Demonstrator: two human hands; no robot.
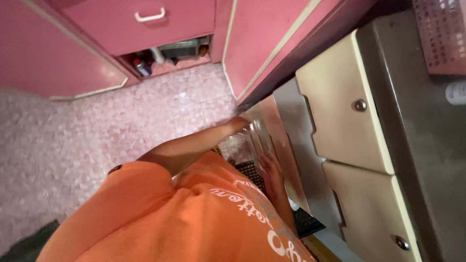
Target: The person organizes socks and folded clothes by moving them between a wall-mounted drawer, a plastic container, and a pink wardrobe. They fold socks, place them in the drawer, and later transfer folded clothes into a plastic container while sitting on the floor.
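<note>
A shiny metal door stands ajar low on the cabinet front, below the cream drawers. My left hand reaches down past my orange shirt and curls around the door's far corner. My right hand lies flat against the door's face, fingers spread, holding nothing. Both forearms are partly hidden by my shirt. Through and beside the door I see a dark perforated mat on the floor.
Two cream drawers with round knobs sit under a steel counter. A pink perforated basket stands on it. Pink cabinets line the far side, with a spray can and pipes in a gap. The floor is pink tile.
</note>
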